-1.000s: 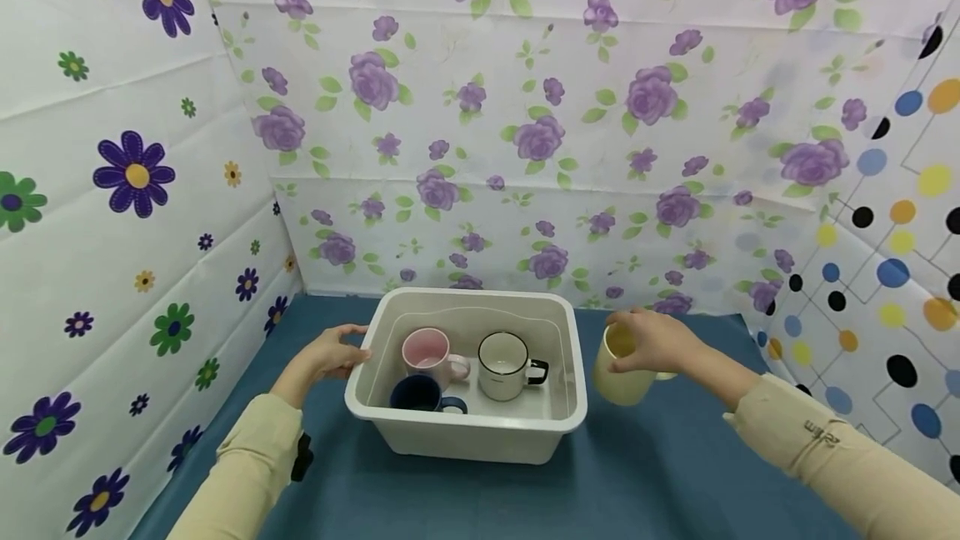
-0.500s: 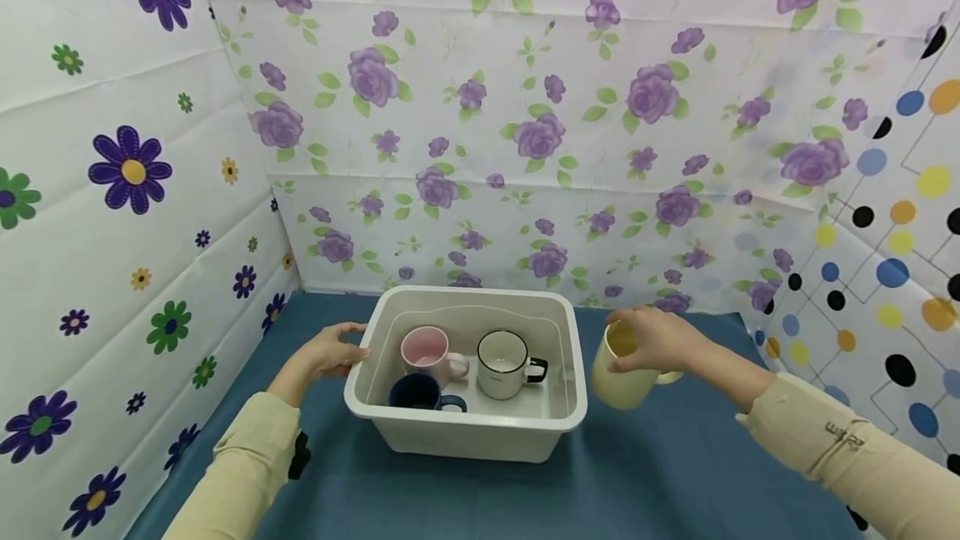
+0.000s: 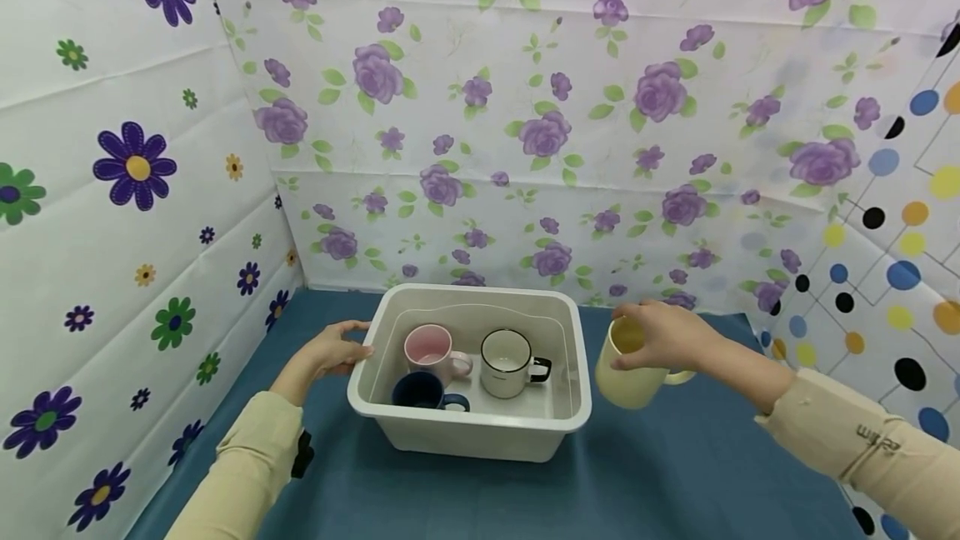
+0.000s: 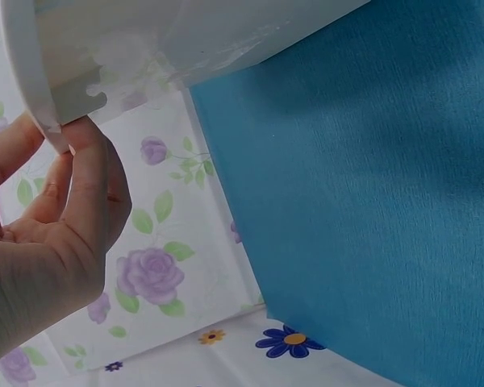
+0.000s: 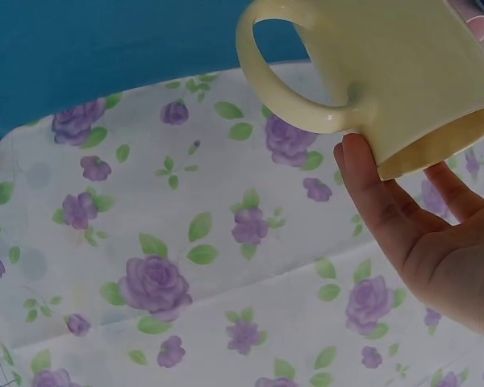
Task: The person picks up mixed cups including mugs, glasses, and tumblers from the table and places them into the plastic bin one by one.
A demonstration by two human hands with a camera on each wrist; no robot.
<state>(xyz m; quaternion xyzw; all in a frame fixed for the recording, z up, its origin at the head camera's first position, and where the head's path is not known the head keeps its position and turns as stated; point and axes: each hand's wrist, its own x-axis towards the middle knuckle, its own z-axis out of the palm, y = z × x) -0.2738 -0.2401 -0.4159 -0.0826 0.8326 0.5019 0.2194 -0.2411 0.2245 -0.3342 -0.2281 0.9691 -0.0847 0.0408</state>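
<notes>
My right hand (image 3: 667, 342) grips a pale yellow mug (image 3: 628, 380) by its rim, tilted a little, just right of the white plastic basin (image 3: 480, 438). In the right wrist view the yellow mug (image 5: 403, 72) shows its handle, with fingers at the rim. My left hand (image 3: 330, 352) pinches the basin's left rim; the left wrist view shows thumb and fingers of the left hand (image 4: 64, 201) on that rim (image 4: 24, 72). Inside the basin stand a pink mug (image 3: 429, 347), a dark blue mug (image 3: 418, 390) and a white mug with a black rim (image 3: 506, 365).
The basin stands on a blue table cloth (image 3: 480, 498). Behind it rises a floral sheet (image 3: 525, 148). Patterned sheets also stand along the left side (image 3: 112, 257) and the right side (image 3: 892, 298).
The head view has shifted slightly. My right hand still holds the yellow mug beside the basin, its forearm turned slightly. The left hand stays on the rim.
</notes>
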